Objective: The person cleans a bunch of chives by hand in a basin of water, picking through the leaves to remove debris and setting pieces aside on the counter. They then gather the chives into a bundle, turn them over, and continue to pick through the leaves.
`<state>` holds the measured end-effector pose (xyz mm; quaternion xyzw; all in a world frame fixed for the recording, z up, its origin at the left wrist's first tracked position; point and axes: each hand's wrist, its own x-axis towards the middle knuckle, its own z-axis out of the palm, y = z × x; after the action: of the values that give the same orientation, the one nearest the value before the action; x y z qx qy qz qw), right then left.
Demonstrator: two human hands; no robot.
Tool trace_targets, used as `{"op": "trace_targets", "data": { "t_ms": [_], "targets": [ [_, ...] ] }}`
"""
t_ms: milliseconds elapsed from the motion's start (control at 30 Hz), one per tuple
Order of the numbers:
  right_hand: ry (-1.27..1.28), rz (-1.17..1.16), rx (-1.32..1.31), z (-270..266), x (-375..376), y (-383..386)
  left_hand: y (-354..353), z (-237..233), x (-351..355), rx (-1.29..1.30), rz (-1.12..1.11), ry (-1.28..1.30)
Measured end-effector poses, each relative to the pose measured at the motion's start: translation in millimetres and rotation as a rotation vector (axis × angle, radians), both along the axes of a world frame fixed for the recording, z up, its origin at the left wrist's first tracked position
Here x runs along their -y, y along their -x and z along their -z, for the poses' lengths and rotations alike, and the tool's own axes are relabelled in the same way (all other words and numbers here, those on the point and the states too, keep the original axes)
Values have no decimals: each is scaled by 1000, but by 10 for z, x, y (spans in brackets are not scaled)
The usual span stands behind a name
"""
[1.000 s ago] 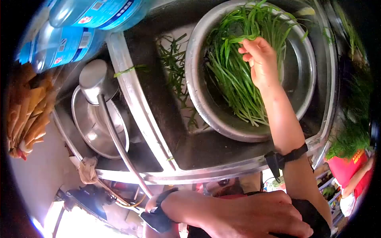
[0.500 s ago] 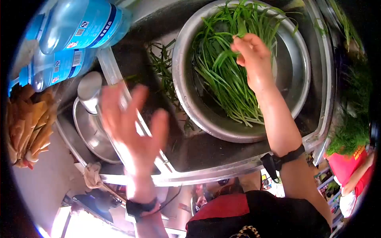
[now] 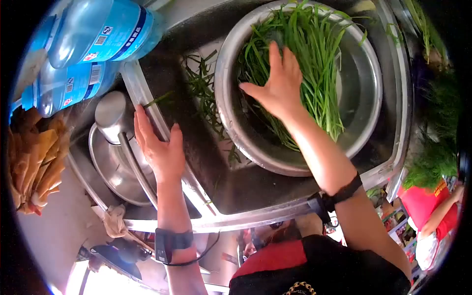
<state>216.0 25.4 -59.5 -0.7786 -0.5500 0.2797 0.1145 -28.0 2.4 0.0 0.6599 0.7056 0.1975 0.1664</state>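
Here the long chive-like greens point(image 3: 318, 73) are corralled by the wall of a steel basin point(image 3: 364, 113) in the sink point(image 3: 275, 199), the right hand point(image 3: 281, 89) held splay-fingered over them, contact unclear, the left hand point(image 3: 161, 153) poised open and empty.

Splayed right hand point(image 3: 281, 89) over long green leaves point(image 3: 320, 81) in a metal basin point(image 3: 363, 101)

From here I can't tell whether the right hand point(image 3: 279, 87) touches the greens point(image 3: 322, 73) it hides, the left arm point(image 3: 173, 211) covers the ladle's point(image 3: 113, 112) handle end, the upper bottle point(image 3: 93, 32) is cut off, and the dill point(image 3: 432, 157) fades into darkness.
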Motion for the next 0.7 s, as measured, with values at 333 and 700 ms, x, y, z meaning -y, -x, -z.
{"op": "trace_targets", "data": {
  "t_ms": [333, 700],
  "targets": [
    [91, 452, -1276, 49, 161, -1022, -20, -13, 12, 14, -30, -5],
    [83, 589, -1286, -157, 370, -1390, 24, 46, 57, -12, -67, -23]
  ]
}}
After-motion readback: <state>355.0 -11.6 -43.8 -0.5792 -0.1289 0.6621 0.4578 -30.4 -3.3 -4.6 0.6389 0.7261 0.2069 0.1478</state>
